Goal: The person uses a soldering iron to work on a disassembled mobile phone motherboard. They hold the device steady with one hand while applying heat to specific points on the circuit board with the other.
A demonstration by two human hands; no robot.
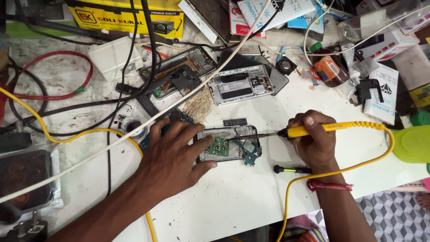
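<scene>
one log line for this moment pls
left hand: steadies opened phone | right hand: holds yellow soldering iron, tip on phone | table

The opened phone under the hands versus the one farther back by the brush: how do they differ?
The near phone is held by the left hand and shows green boards; the far phone lies untouched, showing a silver frame. The soldering iron in the right hand points its tip at the near phone, not the far one. Both lie open on the white table.
</scene>
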